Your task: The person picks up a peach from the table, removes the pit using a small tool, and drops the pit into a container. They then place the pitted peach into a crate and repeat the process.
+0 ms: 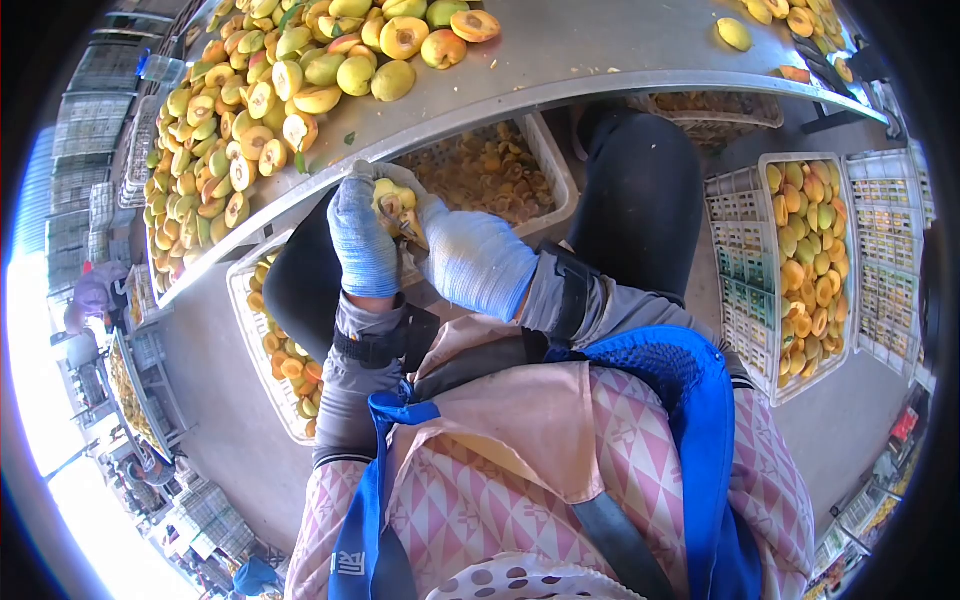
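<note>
Both my hands wear pale blue knit gloves and meet just below the edge of the metal table [560,75]. A yellow fruit piece [396,198] sits between them. My left hand [362,235] is closed on its left side. My right hand [470,250] is closed around something dark, perhaps a tool, at the fruit's lower side; its shape is mostly hidden. Behind the hands, under the table edge, a crate [560,180] holds brownish fruit scraps. A large heap of yellow-green and reddish fruit [300,75], many pieces halved, lies on the table's left part.
Crates of fruit stand on the floor at the right [812,270] and by my left leg [285,350]. More fruit [733,34] lies at the table's far right. A clear bottle [162,68] is at the upper left. A person [95,295] is at the far left.
</note>
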The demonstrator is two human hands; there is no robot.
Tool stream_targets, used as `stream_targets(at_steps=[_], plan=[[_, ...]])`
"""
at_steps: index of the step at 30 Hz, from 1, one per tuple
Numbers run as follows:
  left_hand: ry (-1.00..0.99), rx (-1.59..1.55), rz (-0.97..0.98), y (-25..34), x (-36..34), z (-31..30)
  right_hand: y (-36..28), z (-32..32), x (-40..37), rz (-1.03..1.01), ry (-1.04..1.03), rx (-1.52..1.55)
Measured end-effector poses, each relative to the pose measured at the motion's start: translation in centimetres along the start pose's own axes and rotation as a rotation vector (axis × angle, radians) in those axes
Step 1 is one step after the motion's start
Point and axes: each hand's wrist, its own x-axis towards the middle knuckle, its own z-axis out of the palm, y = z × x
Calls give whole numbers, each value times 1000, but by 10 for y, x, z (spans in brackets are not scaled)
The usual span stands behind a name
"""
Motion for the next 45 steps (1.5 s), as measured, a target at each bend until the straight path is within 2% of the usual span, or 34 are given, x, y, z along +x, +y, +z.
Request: stream_targets(at_steps=[7,10,14,16,18,24,27,30,34,37,39,40,43,45], plan=[[70,-27,96,-9,1,5,2,4,2,44,15,129],[110,-115,-78,-3,6,7,0,-3,1,52,-17,-15],[-145,-337,-166,18,0,11,3,-3,3,32,-16,50],[-72,-128,-30,17,-4,12,0,-2,3,30,-25,71],[27,-49,1,11,-1,14,-3,-3,3,61,-19,121],[87,169,277,5,-2,20,4,17,4,29,115,261],[85,126,277,6,-1,24,4,14,6,72,85,315],[94,-1,130,6,1,24,6,10,6,84,39,311],[42,-53,57,4,3,17,13,13,9,-72,63,442],[12,-44,26,10,1,15,9,11,8,-69,89,498],[-31,-56,-20,12,1,15,8,8,6,23,4,353],[11,-86,-54,9,3,14,8,5,5,70,-39,280],[105,-141,-107,0,9,11,2,-6,3,95,-91,198],[128,-140,-83,0,9,12,10,5,4,30,-31,229]])
